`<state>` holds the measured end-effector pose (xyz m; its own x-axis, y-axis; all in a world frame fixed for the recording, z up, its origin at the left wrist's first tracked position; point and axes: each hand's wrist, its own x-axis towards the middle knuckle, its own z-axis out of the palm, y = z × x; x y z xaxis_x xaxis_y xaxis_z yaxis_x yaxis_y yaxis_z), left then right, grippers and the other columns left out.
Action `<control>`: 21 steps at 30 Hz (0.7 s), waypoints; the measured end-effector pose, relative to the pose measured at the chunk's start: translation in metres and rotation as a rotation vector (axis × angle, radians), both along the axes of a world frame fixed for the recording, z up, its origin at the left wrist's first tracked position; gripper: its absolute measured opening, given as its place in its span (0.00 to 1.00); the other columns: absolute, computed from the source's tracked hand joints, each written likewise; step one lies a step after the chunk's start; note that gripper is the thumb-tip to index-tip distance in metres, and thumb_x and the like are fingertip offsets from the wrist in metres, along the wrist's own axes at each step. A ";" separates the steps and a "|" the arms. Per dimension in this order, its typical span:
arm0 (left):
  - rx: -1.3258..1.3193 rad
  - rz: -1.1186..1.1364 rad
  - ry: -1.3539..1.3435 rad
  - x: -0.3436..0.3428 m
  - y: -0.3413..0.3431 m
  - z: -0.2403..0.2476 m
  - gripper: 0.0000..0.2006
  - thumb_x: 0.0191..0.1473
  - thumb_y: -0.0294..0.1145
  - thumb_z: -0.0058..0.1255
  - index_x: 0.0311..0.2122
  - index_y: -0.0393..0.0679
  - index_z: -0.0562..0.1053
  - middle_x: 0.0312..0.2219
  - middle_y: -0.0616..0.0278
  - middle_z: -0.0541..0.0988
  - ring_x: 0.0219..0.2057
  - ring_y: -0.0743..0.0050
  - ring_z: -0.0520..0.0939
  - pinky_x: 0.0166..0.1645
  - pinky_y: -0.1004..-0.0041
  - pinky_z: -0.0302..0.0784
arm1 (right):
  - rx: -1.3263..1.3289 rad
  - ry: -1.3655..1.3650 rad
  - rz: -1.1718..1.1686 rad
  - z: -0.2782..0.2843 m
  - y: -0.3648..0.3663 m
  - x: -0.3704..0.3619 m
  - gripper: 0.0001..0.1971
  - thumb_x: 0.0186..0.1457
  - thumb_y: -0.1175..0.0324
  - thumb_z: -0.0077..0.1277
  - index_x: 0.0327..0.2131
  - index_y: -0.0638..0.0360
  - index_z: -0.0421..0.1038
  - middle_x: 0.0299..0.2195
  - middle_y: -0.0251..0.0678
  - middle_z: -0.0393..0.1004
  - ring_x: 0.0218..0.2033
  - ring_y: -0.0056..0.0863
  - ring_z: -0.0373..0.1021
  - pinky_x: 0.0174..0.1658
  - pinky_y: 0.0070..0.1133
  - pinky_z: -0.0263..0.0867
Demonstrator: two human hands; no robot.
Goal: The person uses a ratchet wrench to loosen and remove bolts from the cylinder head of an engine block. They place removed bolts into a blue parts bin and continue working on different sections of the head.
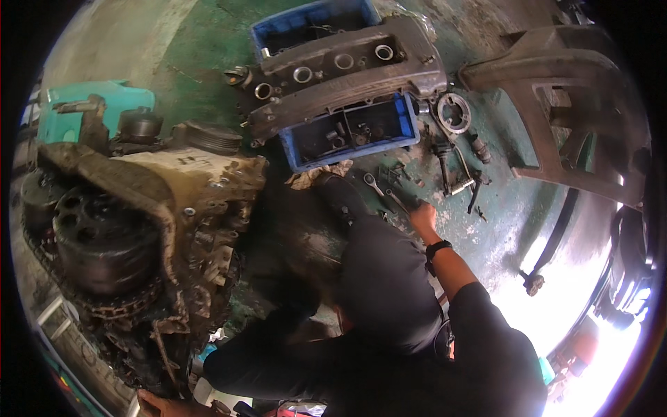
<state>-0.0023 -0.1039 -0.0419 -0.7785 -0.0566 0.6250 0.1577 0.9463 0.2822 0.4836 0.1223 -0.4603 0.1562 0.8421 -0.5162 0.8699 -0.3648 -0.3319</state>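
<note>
My right hand reaches down to the floor past my bent knee, its fingers bunched together. Beside those fingers lies the end of a slim wrench; what they grip, if anything, is hidden. A larger combination wrench rests a little to the left. At the lower left edge, my left hand is low beside a greasy engine block, partly cut off by the picture's rim. Its fingers are too dark to read. The engine block stands at my left with a round black oily part on it.
A valve cover lies across two blue bins ahead. Loose metal parts and a silver ring are scattered on the green floor, right of the near bin. A large brown frame stands far right. A teal container sits behind the engine.
</note>
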 end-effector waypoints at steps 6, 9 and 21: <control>-0.092 -0.041 0.043 -0.004 -0.010 0.001 0.24 0.58 0.52 0.53 0.43 0.37 0.79 0.41 0.52 0.81 0.39 0.60 0.81 0.43 0.64 0.80 | -0.065 -0.115 0.054 -0.013 0.001 -0.003 0.14 0.51 0.60 0.52 0.34 0.60 0.78 0.35 0.54 0.77 0.40 0.51 0.74 0.42 0.38 0.70; -0.037 -0.095 0.062 -0.005 -0.013 -0.001 0.23 0.58 0.50 0.53 0.42 0.36 0.79 0.39 0.53 0.82 0.37 0.61 0.82 0.42 0.64 0.80 | -0.045 -0.134 0.063 -0.012 0.001 -0.005 0.15 0.50 0.58 0.54 0.33 0.60 0.78 0.34 0.54 0.77 0.40 0.51 0.74 0.43 0.39 0.70; -0.019 -0.145 0.106 -0.008 -0.023 -0.008 0.19 0.58 0.45 0.54 0.42 0.37 0.80 0.39 0.53 0.82 0.36 0.63 0.82 0.40 0.67 0.81 | 0.199 0.025 -0.124 0.017 0.034 0.001 0.16 0.47 0.60 0.57 0.34 0.65 0.75 0.28 0.57 0.76 0.35 0.54 0.74 0.39 0.39 0.68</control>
<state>-0.0099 -0.1272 -0.0498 -0.7075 0.0644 0.7037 0.3210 0.9164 0.2389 0.4844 0.1560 -0.4432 0.2539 0.9029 -0.3468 0.8131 -0.3935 -0.4290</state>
